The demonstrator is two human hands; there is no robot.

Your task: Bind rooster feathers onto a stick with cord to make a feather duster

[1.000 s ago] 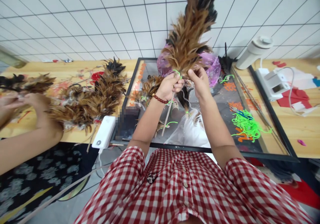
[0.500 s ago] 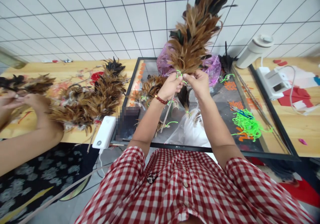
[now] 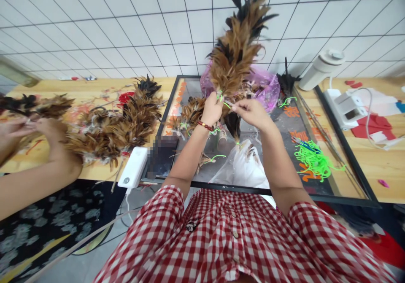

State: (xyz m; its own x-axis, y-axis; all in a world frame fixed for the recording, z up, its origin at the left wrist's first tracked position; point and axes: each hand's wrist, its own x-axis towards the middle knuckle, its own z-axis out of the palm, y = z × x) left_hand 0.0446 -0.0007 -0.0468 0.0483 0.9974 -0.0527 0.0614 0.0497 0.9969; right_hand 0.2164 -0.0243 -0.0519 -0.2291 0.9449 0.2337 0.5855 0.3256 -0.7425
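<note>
My left hand is closed around the bound lower end of a feather duster, brown with black feathers at its top, leaning upright toward the wall. Bright green cord is tied at its neck. To the right, my right hand pinches a thin end beside the neck, which looks like the cord. The lower stick is hidden behind my left hand and wrist. Below my hands, a small dark feather bundle sits by a white plastic bag. Another brown feather bundle lies left of my left hand.
A black-framed glass board covers the table, bearing a pile of green cords and thin sticks. Purple plastic lies behind. A white bottle and power strip stand right. At left, a co-worker's hands handle feathers.
My right hand has drawn away to the right from the duster's neck, while my left hand keeps its grip. The duster has shifted left and slightly lower in view.
</note>
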